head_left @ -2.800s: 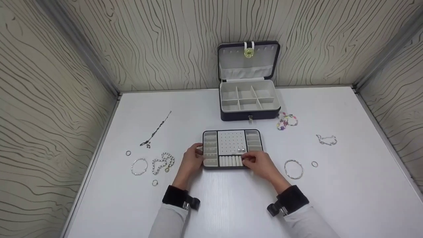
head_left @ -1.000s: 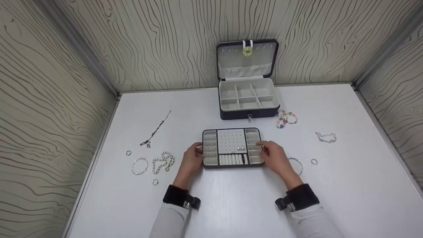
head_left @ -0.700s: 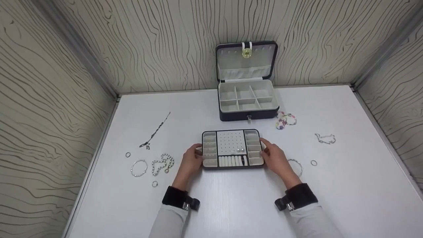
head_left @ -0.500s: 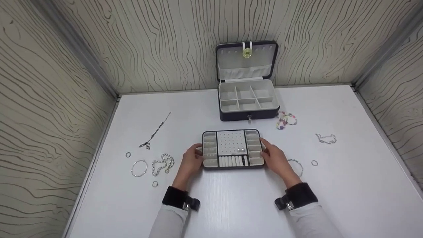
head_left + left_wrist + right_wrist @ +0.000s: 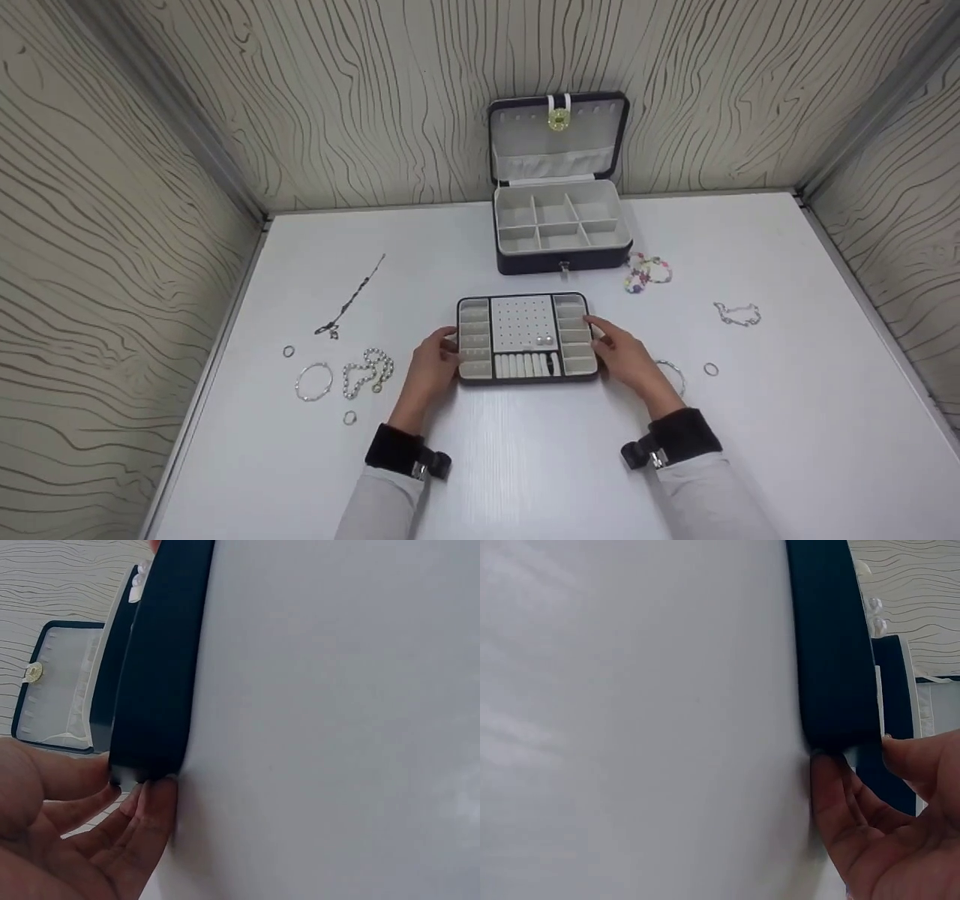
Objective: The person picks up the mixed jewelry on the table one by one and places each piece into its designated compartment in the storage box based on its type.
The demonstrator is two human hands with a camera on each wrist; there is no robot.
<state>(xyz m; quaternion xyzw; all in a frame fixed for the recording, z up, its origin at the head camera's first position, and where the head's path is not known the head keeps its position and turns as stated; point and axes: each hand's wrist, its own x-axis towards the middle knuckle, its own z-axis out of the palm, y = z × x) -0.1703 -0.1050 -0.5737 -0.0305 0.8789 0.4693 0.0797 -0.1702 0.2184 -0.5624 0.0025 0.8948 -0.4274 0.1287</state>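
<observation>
Shifted since the earliest frame: right grip [image 5: 626, 360], from the ring rolls [image 5: 521, 366] to the right end of the jewellery tray [image 5: 525, 382]; left grip [image 5: 433, 367] kept at the opposite end. Tray placed on the tabletop [image 5: 495, 465], centrally, just in front of the open jewellery box [image 5: 532, 264] and apart from it; whether its whole base is touching cannot be told. Both grips closed on the tray, each end pinched between thumb at the upper edge and fingers at the lower. Stage, as judged: tray secured at both ends, apparently in readiness for being moved. Next move, as judged: a level, even lift by both ends would be called for, so that the two pearl-like studs [image 5: 550, 340] are not unseated, with the tray kept square to the box. Orientation: long axis laid left to right, roughly parallel to the box front; compartments faced upward; perforated panel [image 5: 517, 319] turned towards the box, ring rolls towards the person. A dark band or gap is noted near the right-hand rolls, its nature not distinguishable.
</observation>
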